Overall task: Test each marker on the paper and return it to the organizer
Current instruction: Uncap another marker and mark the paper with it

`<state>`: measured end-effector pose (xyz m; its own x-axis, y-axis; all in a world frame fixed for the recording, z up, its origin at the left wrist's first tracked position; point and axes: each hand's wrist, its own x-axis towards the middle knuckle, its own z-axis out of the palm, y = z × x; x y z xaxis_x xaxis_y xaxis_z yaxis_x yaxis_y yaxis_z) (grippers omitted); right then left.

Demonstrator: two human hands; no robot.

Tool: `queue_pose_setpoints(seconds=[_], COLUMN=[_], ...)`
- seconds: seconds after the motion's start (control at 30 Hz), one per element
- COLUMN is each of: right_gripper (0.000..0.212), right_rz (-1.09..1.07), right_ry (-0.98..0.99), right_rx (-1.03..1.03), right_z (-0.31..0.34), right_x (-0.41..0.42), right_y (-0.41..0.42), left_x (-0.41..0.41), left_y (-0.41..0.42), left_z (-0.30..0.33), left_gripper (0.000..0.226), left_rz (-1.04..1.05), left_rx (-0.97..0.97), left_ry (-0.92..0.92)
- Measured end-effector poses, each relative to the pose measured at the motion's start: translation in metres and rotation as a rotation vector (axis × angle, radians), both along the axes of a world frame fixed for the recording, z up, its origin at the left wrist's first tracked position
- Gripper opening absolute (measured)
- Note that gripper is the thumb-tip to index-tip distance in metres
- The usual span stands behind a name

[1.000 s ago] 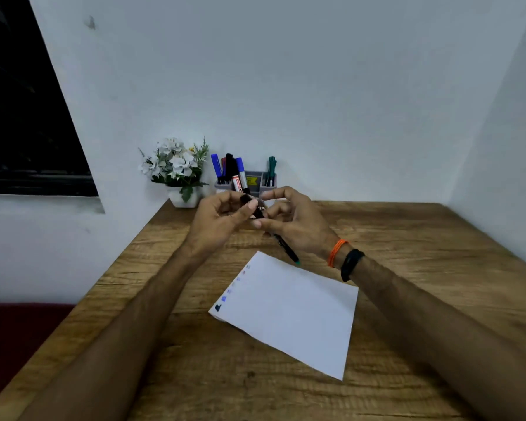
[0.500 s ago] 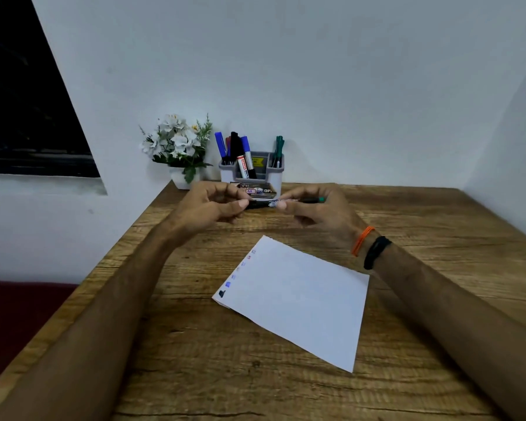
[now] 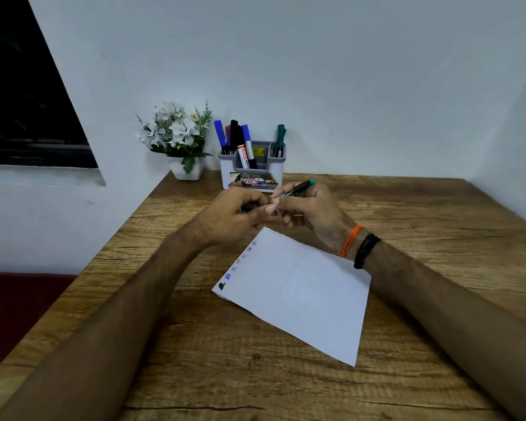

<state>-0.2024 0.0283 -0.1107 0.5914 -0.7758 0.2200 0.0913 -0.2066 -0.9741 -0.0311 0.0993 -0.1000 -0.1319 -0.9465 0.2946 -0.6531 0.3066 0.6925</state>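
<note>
Above the far corner of the paper (image 3: 298, 287), both hands meet over the wooden table (image 3: 407, 208). Right hand (image 3: 313, 214): fingers curled around a slim black marker (image 3: 295, 189), pinching it near its lower end; the barrel slants up and to the right, and its teal end cap points toward the wall. Left hand (image 3: 234, 214): fingers curled inward with the thumb lying across them, fingertips just beside the marker's lower end; a small dark item shows between the fingers, but whether this is the marker's cap cannot be told, and the writing tip itself is hidden between the two hands. Neither hand touches the paper. The sheet lies flat and rotated on the table, one corner pointing toward the hands; a row of small colour marks in black, blue and red runs along its left edge (image 3: 237, 265). The organizer (image 3: 251, 174), a white and grey divided holder with a printed label on its front, stands at the far table edge against the wall, behind the hands. Its left compartment holds several upright markers (image 3: 237, 141) in blue, black and red; its right compartment holds a green marker (image 3: 280, 139). A white pot of white flowers (image 3: 176, 135) stands just left of the organizer. The right wrist carries an orange band (image 3: 350, 240) and a black band (image 3: 365, 250).
</note>
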Motion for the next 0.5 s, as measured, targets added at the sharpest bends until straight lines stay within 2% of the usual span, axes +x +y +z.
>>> queue_pose_setpoints(seconds=[0.23, 0.5], right_gripper=[0.023, 0.025], right_rz=[0.006, -0.022], right_ry=[-0.009, -0.053], right_rx=[0.017, 0.045], right_z=[-0.0056, -0.0091], right_x=[0.0056, 0.0094], right_y=[-0.0022, -0.0017], left_x=[-0.003, -0.0065], left_y=[-0.0006, -0.001], left_z=[-0.0028, -0.0079], left_gripper=[0.015, 0.018], left_rz=[-0.023, -0.058], left_rx=[-0.114, -0.215], left_ry=[-0.117, -0.131])
